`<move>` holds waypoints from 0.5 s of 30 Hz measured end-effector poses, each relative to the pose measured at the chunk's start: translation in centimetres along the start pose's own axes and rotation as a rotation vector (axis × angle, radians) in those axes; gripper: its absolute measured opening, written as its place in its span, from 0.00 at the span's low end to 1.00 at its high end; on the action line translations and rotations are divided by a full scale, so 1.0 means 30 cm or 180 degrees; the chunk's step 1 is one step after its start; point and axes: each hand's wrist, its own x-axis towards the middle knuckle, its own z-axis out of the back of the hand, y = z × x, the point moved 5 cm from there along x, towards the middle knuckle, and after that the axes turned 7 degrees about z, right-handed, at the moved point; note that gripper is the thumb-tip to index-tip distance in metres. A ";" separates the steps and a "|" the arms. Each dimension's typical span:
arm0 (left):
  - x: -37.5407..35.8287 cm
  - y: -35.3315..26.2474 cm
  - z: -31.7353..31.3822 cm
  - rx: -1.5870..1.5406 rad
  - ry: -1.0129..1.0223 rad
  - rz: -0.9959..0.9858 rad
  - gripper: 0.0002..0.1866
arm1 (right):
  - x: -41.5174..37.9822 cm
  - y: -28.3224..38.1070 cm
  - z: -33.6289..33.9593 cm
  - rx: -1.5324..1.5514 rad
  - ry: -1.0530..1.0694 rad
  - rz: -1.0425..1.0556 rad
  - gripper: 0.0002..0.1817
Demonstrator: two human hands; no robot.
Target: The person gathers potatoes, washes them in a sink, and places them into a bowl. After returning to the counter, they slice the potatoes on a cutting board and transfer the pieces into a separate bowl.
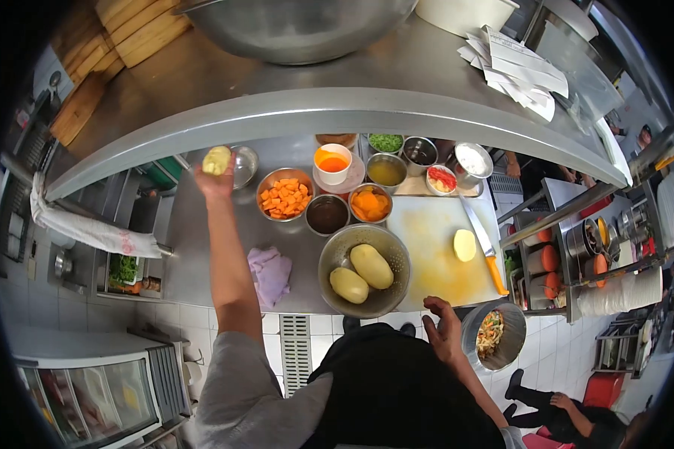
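My left hand [216, 185] is stretched far forward and is closed on a peeled potato piece [217, 160]. Just right of it stands a small shiny bowl [245, 168]. My right hand [445, 331] hangs by the counter's front edge, its fingers loosely bent and apart, with nothing in it. Nearest to that hand are a white cutting board [427, 254] and a metal bin [513, 344] of vegetable scraps. One cut potato [464, 245] lies on the board beside a knife [481, 238] with an orange handle. Two peeled potatoes [371, 266] rest in a perforated metal colander [329, 247].
Diced orange vegetables fill a metal bowl [285, 215]. Several containers of sauces and chopped greens [386, 142] stand behind it. A purple cloth [269, 275] lies left of the colander. A raised steel shelf [337, 105] spans the far side. Another person [577, 419] sits at lower right.
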 end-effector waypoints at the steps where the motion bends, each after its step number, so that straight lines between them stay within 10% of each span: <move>1: 0.020 -0.016 -0.006 0.0179 -0.0176 -0.0157 0.34 | -0.003 -0.004 0.002 0.0028 -0.0045 -0.0079 0.22; 4: 0.168 -0.114 0.091 0.2640 -0.0662 -0.1211 0.35 | -0.012 -0.013 0.009 0.0012 -0.0065 -0.0222 0.22; 10: 0.332 -0.248 0.443 0.5896 -0.1870 -0.0807 0.38 | -0.017 -0.023 0.014 0.0071 -0.0169 -0.0504 0.21; 15: 0.177 -0.074 0.540 0.3263 -0.1737 0.0100 0.35 | -0.009 -0.021 0.017 0.0109 -0.0058 -0.0586 0.21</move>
